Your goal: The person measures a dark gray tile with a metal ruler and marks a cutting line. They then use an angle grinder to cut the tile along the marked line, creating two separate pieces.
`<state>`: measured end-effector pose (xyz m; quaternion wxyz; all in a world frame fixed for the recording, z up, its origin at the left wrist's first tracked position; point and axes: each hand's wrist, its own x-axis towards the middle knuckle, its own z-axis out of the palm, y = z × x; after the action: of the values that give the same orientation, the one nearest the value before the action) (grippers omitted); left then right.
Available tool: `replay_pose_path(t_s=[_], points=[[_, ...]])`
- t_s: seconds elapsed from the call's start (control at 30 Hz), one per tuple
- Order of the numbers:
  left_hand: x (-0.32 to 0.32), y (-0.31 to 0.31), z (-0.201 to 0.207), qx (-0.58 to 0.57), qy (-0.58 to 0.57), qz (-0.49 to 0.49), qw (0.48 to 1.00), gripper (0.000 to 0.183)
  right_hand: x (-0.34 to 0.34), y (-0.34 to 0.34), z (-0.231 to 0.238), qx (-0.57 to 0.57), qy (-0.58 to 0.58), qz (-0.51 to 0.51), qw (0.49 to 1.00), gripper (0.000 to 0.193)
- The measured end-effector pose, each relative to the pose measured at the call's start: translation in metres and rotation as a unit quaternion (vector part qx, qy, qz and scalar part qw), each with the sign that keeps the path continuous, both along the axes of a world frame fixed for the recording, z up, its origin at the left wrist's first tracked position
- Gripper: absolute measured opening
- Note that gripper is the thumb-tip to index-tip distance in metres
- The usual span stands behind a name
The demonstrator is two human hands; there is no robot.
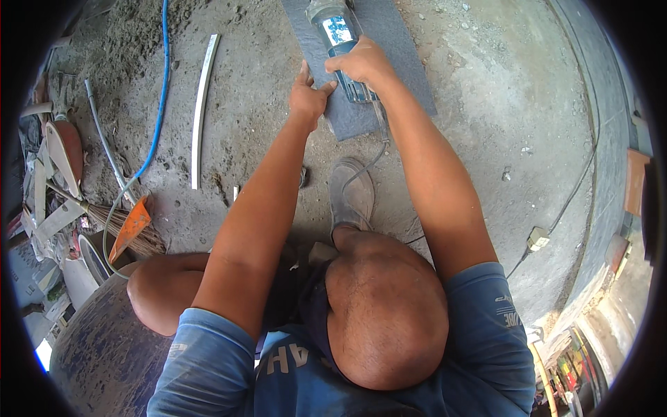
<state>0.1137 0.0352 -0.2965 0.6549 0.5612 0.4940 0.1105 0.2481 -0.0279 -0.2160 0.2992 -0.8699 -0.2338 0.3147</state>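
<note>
A dark grey stone tile (408,76) lies on the rough floor at the top of the view. Wrapped round the body of a blue angle grinder (333,31), my right hand (363,62) holds it over the tile. The grinder's metal head points away from me, and its disc cannot be made out. My left hand (309,96) grips the tile's left edge, thumb on top and a finger stretched along the side. A dark cord (383,132) runs from the grinder's rear down past my shoe (352,191).
A white strip (204,111) and a blue hose (164,76) lie to the left. Beyond them are a broom (146,240), an orange piece (130,226) and piled scraps (52,201). A cable connector (537,239) rests at the right, near a low wall (611,90).
</note>
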Motion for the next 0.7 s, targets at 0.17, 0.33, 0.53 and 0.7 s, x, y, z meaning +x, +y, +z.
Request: replay_pose_path(t_s=[0.17, 0.33, 0.53, 0.7], points=[[0.0004, -0.0009, 0.0016, -0.004, 0.002, -0.001, 1.0, 0.093, 0.0008, 0.0002, -0.003, -0.001, 0.004, 0.001, 1.0, 0.088], [-0.0002, 0.0011, -0.0006, 0.004, 0.007, -0.007, 1.0, 0.094, -0.0005, -0.0015, -0.0018, 0.001, 0.006, -0.002, 1.0, 0.088], [0.0004, -0.0013, 0.004, 0.012, 0.024, -0.008, 1.0, 0.094, -0.0015, -0.0035, -0.0081, 0.002, -0.003, -0.007, 1.0, 0.087], [-0.0001, -0.0011, 0.0056, 0.022, 0.026, -0.002, 0.999, 0.093, -0.0038, -0.0057, -0.0042, 0.013, -0.006, -0.002, 1.0, 0.085]])
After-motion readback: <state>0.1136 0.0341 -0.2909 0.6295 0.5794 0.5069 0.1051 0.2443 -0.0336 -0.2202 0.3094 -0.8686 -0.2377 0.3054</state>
